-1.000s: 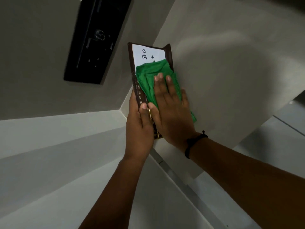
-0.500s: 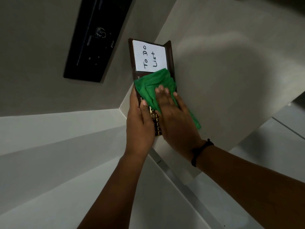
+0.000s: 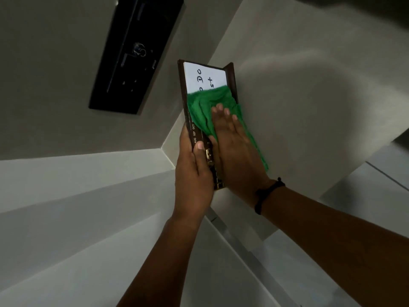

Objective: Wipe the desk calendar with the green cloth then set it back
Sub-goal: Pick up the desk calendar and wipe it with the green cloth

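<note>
The desk calendar (image 3: 204, 77) is a dark brown frame with a white panel carrying handwritten letters and month names along its left edge. It is held up off any surface, in front of the wall. My left hand (image 3: 193, 173) grips its lower left edge, thumb over the month strip. My right hand (image 3: 234, 140) lies flat on the green cloth (image 3: 203, 107), pressing it against the calendar's face. The cloth covers the middle and lower part of the panel, hiding part of the writing.
A black rectangular wall panel (image 3: 135, 54) hangs to the upper left. Pale grey walls meet in a corner behind the calendar. A light ledge (image 3: 66, 173) runs below left, and a white surface edge (image 3: 365, 185) shows at the right.
My right hand has slid the green cloth back up the calendar's face, covering part of the writing that was exposed half a second ago. My left hand keeps its grip.
</note>
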